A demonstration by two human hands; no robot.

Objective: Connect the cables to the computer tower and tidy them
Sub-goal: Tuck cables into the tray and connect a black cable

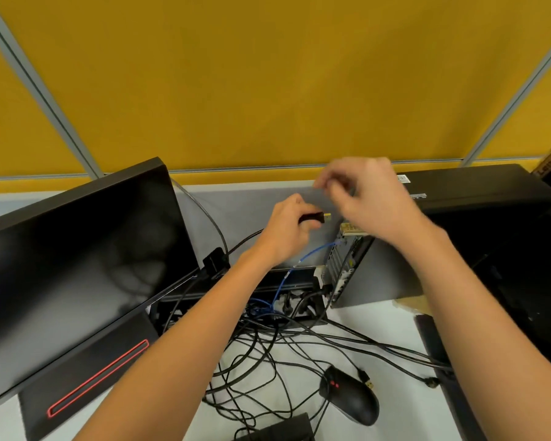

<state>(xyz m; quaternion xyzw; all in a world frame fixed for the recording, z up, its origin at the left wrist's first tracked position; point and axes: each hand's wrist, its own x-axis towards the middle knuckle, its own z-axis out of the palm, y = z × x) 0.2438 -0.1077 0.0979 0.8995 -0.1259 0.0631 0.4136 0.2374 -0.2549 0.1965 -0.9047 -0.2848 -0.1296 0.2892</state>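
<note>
The black cable plug, gold tip showing, is sitting in my left hand, pinched just left of the tower on the bench. My right hand is hovering blurred above; I cannot tell its grip.

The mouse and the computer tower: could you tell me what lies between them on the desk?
In the head view, tangled black cables cross the white desk between the mouse and the computer tower.
</note>
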